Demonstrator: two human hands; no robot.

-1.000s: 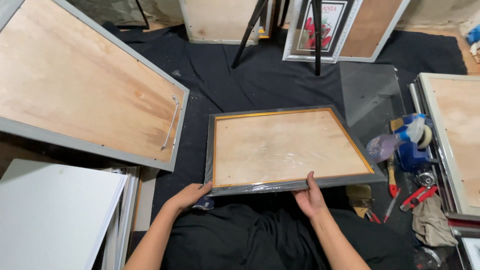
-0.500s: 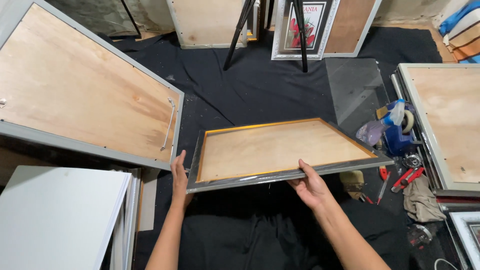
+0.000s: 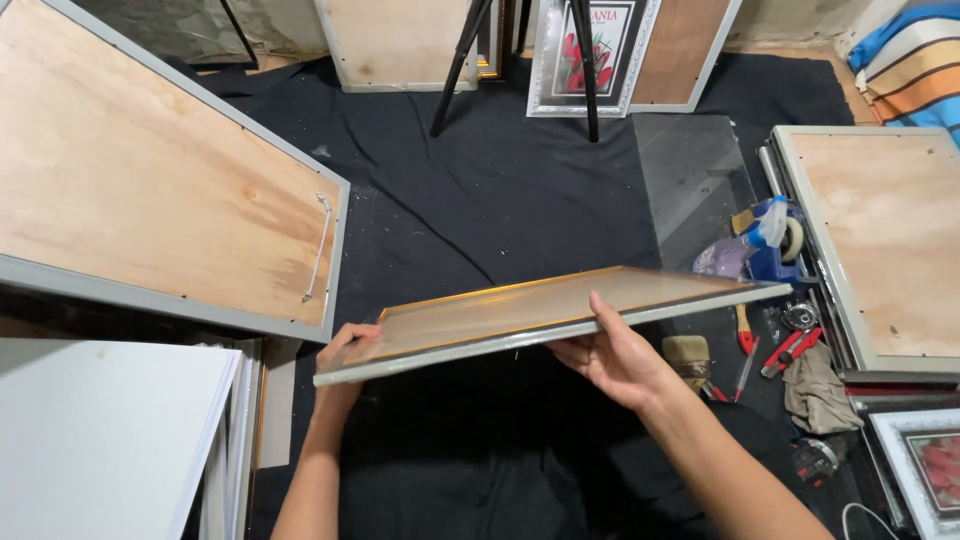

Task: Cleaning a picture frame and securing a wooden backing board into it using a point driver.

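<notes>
The picture frame (image 3: 540,312), flat on the black cloth (image 3: 480,200) a second ago, now tilts up off it, near edge raised. The left hand (image 3: 345,350) grips its left corner and the right hand (image 3: 615,355) its near edge, fingers clamped, so it hangs in the air between them.

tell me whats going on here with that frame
A person holds a picture frame with a plywood back in both hands, tilted nearly edge-on above the black cloth. The left hand grips its left end; the right hand supports its near edge. Larger plywood-backed frames and hand tools lie around.
</notes>
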